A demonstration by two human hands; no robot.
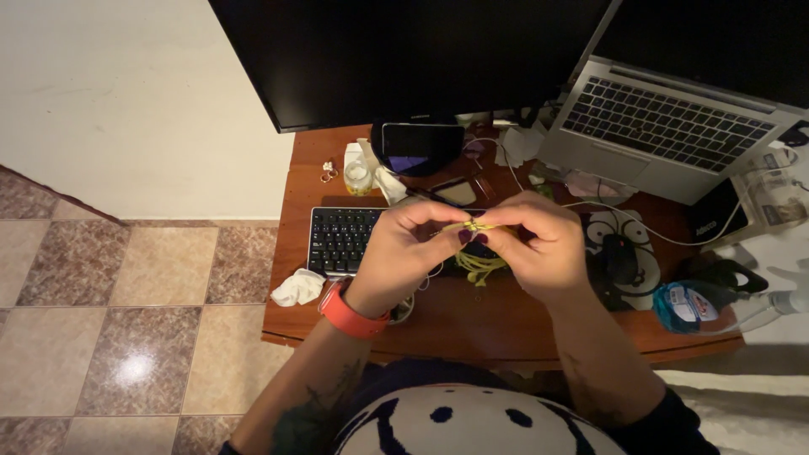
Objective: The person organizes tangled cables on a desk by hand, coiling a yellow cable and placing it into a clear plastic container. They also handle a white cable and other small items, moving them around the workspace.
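Head view: a thin yellow-green cord (477,226) is pinched between the fingertips of the left hand (404,248) and the right hand (539,248), both held close together above the wooden tabletop (472,324). The rest of the cord is seen hanging in a loose bundle just below the hands. An orange wristband (350,313) is worn on the left wrist. A black keyboard (341,238) lies partly hidden behind the left hand. A crumpled white tissue (297,288) rests near the tabletop's left edge.
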